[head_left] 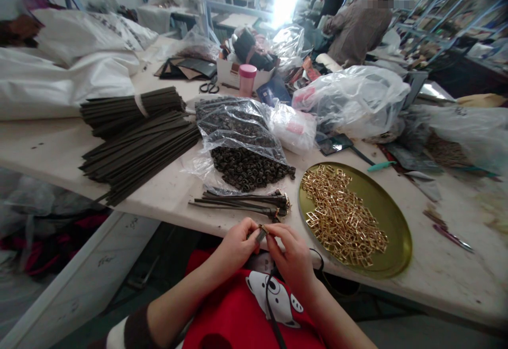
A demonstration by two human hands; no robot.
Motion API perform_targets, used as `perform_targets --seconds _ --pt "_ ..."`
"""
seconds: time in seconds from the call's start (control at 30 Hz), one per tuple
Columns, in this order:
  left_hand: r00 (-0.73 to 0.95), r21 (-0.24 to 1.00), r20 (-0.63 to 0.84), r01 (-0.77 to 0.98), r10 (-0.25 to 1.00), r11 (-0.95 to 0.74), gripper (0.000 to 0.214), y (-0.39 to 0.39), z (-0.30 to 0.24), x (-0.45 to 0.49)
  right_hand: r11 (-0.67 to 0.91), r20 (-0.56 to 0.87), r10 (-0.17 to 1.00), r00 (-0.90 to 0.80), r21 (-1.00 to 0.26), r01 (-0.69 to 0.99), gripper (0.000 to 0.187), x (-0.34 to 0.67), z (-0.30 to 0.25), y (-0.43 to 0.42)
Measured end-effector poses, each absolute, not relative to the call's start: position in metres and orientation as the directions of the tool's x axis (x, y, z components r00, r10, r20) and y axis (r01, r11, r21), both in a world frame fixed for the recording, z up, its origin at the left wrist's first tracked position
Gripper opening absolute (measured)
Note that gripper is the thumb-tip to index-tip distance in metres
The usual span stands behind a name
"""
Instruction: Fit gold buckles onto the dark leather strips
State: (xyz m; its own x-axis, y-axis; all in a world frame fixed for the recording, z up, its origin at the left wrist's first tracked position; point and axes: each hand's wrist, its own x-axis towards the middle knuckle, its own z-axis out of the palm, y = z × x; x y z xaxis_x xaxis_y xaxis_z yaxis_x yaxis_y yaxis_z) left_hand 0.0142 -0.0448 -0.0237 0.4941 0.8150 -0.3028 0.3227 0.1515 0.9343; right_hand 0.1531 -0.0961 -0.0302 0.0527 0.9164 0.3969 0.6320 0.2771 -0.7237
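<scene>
My left hand [237,244] and my right hand [291,256] meet at the table's near edge, both pinched on the end of a thin dark strap [272,306] that hangs down over my red top. A small metal piece [262,232] sits between the fingertips. Just beyond lie a few finished straps with buckles [246,203]. To the right stands a round gold tray [387,222] of gold buckles [341,214]. A clear bag of small dark loops [242,148] lies open ahead.
Bundles of dark straps [135,132] lie at left, white sacks [67,58] behind them. Plastic bags [353,98], a pink cup [247,78], scissors [209,88] and a box crowd the back. Another person [359,26] sits at the far right.
</scene>
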Motion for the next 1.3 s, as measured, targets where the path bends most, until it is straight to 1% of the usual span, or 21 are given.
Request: perform_targets --seconds 0.1,0.17,0.23,0.33,0.37,0.4,0.43,0.5,0.57,0.6,0.7,0.77,0.87,0.97,1.03,1.13,1.23,1.27,1.3 --pt "0.453 0.944 -0.299 0.269 0.84 0.191 0.024 -0.048 -0.029 0.015 0.19 0.296 0.947 0.124 -0.827 0.53 0.014 0.152 -0.026 -0.092" --pt "0.458 0.949 -0.31 0.206 0.833 0.24 0.023 -0.05 -0.031 0.016 0.141 0.238 0.958 0.16 -0.877 0.459 0.011 0.151 -0.023 -0.089" --pt "0.479 0.956 -0.293 0.167 0.828 0.242 0.023 -0.052 -0.028 0.016 0.096 0.177 0.968 0.18 -0.918 0.385 0.007 0.15 -0.024 -0.088" --pt "0.513 0.969 -0.207 0.222 0.833 0.105 0.032 -0.052 -0.02 0.015 0.0 0.034 0.989 0.146 -0.973 0.232 0.006 0.149 -0.03 -0.089" --pt "0.532 0.966 -0.185 0.254 0.826 0.053 0.034 -0.051 -0.018 0.014 -0.025 0.004 0.99 0.138 -0.977 0.211 0.007 0.149 -0.032 -0.089" --pt "0.549 0.96 -0.173 0.28 0.818 0.015 0.034 -0.05 -0.016 0.014 -0.029 0.007 0.988 0.154 -0.973 0.23 0.007 0.149 -0.035 -0.09" --pt "0.558 0.954 -0.17 0.299 0.812 -0.006 0.033 -0.049 -0.015 0.014 -0.005 0.051 0.981 0.187 -0.957 0.289 0.005 0.15 -0.037 -0.091" --pt "0.559 0.947 -0.178 0.32 0.81 -0.012 0.033 -0.048 -0.014 0.014 0.099 0.237 0.943 0.235 -0.871 0.481 0.006 0.15 -0.038 -0.092" --pt "0.547 0.941 -0.184 0.339 0.817 -0.015 0.034 -0.047 -0.015 0.014 0.201 0.405 0.894 0.192 -0.745 0.636 0.01 0.152 -0.037 -0.094" --pt "0.547 0.937 -0.186 0.35 0.816 -0.021 0.036 -0.047 -0.016 0.014 0.235 0.451 0.879 0.155 -0.693 0.681 0.01 0.152 -0.036 -0.094" --pt "0.576 0.93 -0.168 0.362 0.8 -0.065 0.044 -0.049 -0.017 0.013 0.272 0.506 0.858 0.087 -0.593 0.758 0.011 0.154 -0.035 -0.094" --pt "0.609 0.93 -0.14 0.352 0.781 -0.108 0.044 -0.048 -0.017 0.011 0.305 0.538 0.842 0.046 -0.544 0.782 0.011 0.154 -0.036 -0.095" --pt "0.638 0.923 -0.123 0.355 0.76 -0.149 0.042 -0.046 -0.019 0.009 0.352 0.575 0.818 -0.006 -0.492 0.797 0.01 0.152 -0.041 -0.096" --pt "0.618 0.909 -0.155 0.395 0.771 -0.134 0.041 -0.044 -0.026 0.009 0.366 0.587 0.809 -0.021 -0.477 0.799 0.01 0.148 -0.047 -0.099" --pt "0.595 0.907 -0.186 0.411 0.782 -0.097 0.042 -0.045 -0.032 0.01 0.37 0.562 0.827 -0.01 -0.531 0.762 0.011 0.145 -0.049 -0.1" --pt "0.585 0.921 -0.187 0.385 0.789 -0.067 0.046 -0.047 -0.034 0.009 0.296 0.442 0.892 0.091 -0.724 0.623 0.01 0.143 -0.049 -0.102" --pt "0.609 0.937 -0.146 0.338 0.78 -0.089 0.043 -0.048 -0.028 0.008 0.113 0.23 0.941 0.249 -0.906 0.408 0.004 0.141 -0.046 -0.099" --pt "0.617 0.94 -0.138 0.328 0.775 -0.093 0.041 -0.048 -0.026 0.008 0.053 0.15 0.946 0.287 -0.947 0.318 0.001 0.141 -0.044 -0.097" --pt "0.621 0.943 -0.135 0.32 0.773 -0.093 0.039 -0.047 -0.024 0.009 0.003 0.073 0.948 0.311 -0.975 0.22 0.003 0.14 -0.043 -0.095"
